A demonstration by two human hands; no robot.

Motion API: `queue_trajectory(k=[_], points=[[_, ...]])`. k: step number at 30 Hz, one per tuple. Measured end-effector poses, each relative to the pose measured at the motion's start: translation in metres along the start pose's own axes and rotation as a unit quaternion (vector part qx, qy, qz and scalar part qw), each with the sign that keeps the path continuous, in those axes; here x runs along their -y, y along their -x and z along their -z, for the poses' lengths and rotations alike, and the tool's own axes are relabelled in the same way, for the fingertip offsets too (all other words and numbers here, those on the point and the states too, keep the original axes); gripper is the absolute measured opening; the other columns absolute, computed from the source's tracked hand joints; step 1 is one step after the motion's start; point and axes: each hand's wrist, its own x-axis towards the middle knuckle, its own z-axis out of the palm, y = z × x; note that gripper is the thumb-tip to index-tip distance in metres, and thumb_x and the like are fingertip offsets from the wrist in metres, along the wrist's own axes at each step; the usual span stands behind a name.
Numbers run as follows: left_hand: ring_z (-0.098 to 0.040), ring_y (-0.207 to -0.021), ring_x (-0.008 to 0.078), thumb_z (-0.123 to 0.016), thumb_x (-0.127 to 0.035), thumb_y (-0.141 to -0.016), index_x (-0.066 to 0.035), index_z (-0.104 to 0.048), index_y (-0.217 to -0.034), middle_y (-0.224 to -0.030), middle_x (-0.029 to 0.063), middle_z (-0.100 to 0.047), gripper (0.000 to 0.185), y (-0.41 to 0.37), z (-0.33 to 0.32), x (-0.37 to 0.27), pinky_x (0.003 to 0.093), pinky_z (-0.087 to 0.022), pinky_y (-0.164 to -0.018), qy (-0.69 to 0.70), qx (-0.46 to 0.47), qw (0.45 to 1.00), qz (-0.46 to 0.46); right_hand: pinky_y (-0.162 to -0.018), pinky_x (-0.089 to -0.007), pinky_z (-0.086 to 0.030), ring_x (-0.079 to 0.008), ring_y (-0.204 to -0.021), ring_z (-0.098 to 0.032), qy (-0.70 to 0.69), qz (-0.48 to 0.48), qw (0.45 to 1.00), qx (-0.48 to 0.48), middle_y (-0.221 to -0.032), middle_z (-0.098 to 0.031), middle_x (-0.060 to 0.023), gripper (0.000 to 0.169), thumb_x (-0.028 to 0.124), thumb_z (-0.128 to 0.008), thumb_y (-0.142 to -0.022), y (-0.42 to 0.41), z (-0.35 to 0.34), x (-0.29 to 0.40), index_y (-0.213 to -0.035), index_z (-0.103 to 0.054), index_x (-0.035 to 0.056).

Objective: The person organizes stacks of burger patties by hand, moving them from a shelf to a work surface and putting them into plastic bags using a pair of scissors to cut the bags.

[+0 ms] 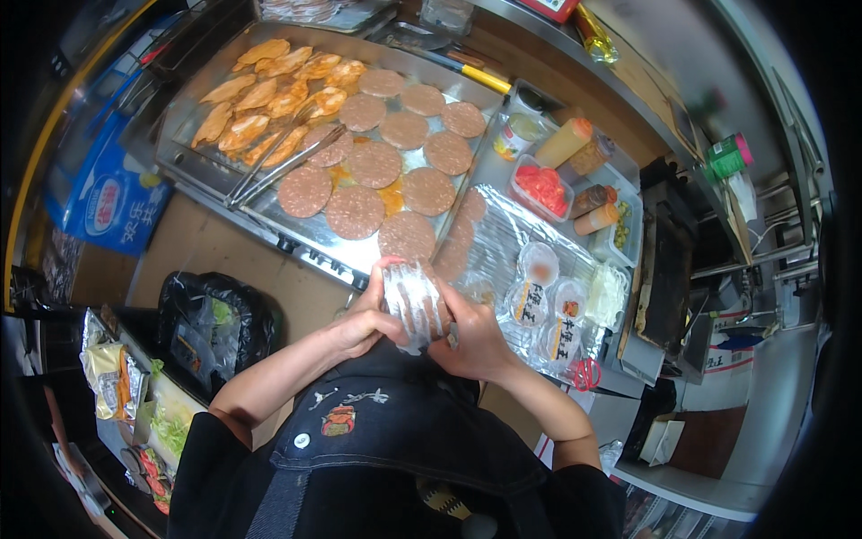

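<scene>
Between my two hands is a stack of burger patties (415, 303) with clear plastic film around or between them. My left hand (372, 322) grips its left side, and my right hand (475, 330) grips the right side. They hold it just in front of my apron, at the near edge of the flat griddle (316, 232). Several round brown patties (355, 213) lie across the griddle's right half. Seasoned chicken pieces (269, 94) cover its far left part. A pair of metal tongs (286, 165) rests across the patties and the chicken.
Right of the griddle, a foil-covered surface (495, 232) bears printed wrappers (564, 337), red scissors (586, 374) and a tub of sliced tomato (541, 188). Sauce bottles (564, 143) stand behind. A black-lined bin (259, 316) sits at left, near shredded lettuce (172, 431). A yellow-handled tool (486, 79) lies along the griddle's back.
</scene>
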Motion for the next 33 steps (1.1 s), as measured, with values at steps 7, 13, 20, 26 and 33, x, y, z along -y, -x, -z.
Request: queue_trajectory(k=[7, 13, 20, 26, 33], points=[[-0.043, -0.119, 0.0309, -0.053, 0.011, -0.049, -0.019, -0.018, -0.137, -0.122, 0.0135, -0.038, 0.099, 0.006, 0.014, 0.002, 0.0378, -0.043, -0.095, 0.056, 0.029, 0.997, 0.038, -0.072, -0.0396, -0.051, -0.0396, -0.082, -0.063, -0.030, -0.061, 0.996, 0.060, -0.087, -0.063, -0.0253, 0.066, 0.004, -0.060, -0.065, 0.000, 0.021, -0.007, -0.129, -0.043, -0.0024], [-0.042, -0.119, 0.0300, -0.055, 0.010, -0.051, -0.019, -0.018, -0.137, -0.122, 0.0141, -0.037, 0.098, -0.001, 0.003, 0.013, 0.0374, -0.043, -0.093, 0.022, -0.064, 0.997, 0.037, -0.070, -0.0443, -0.051, -0.0409, -0.083, -0.063, -0.015, -0.031, 0.997, 0.071, -0.090, -0.063, -0.0255, 0.077, 0.009, -0.064, -0.067, 0.000, 0.002, 0.000, -0.135, -0.031, -0.0004], [-0.044, -0.116, 0.0293, -0.057, 0.009, -0.051, -0.016, -0.016, -0.135, -0.121, 0.0148, -0.037, 0.098, 0.003, 0.001, 0.013, 0.0349, -0.048, -0.082, -0.041, -0.046, 0.998, 0.024, -0.070, -0.0462, -0.051, -0.0434, -0.082, -0.062, -0.042, -0.077, 0.994, 0.062, -0.089, -0.063, -0.0256, 0.074, 0.011, -0.066, -0.068, 0.007, -0.001, -0.017, -0.133, -0.033, 0.0005], [-0.048, -0.112, 0.0282, -0.055, 0.008, -0.052, -0.017, -0.014, -0.136, -0.121, 0.0149, -0.037, 0.097, 0.004, -0.005, 0.020, 0.0329, -0.050, -0.074, -0.018, -0.068, 0.997, 0.035, -0.070, -0.0459, -0.051, -0.0435, -0.082, -0.062, -0.061, -0.042, 0.996, 0.043, -0.088, -0.063, -0.0251, 0.075, 0.012, -0.067, -0.067, 0.013, -0.006, -0.015, -0.133, -0.033, -0.0008], [-0.040, -0.120, 0.0288, -0.060, 0.004, -0.051, -0.014, -0.013, -0.135, -0.121, 0.0151, -0.037, 0.098, 0.004, -0.009, 0.030, 0.0369, -0.043, -0.090, -0.081, -0.069, 0.994, -0.003, -0.068, -0.0468, -0.051, -0.0434, -0.078, -0.063, -0.013, -0.058, 0.998, -0.010, -0.084, -0.063, -0.0239, 0.072, 0.016, -0.070, -0.066, 0.019, -0.016, -0.013, -0.127, -0.035, -0.0015]])
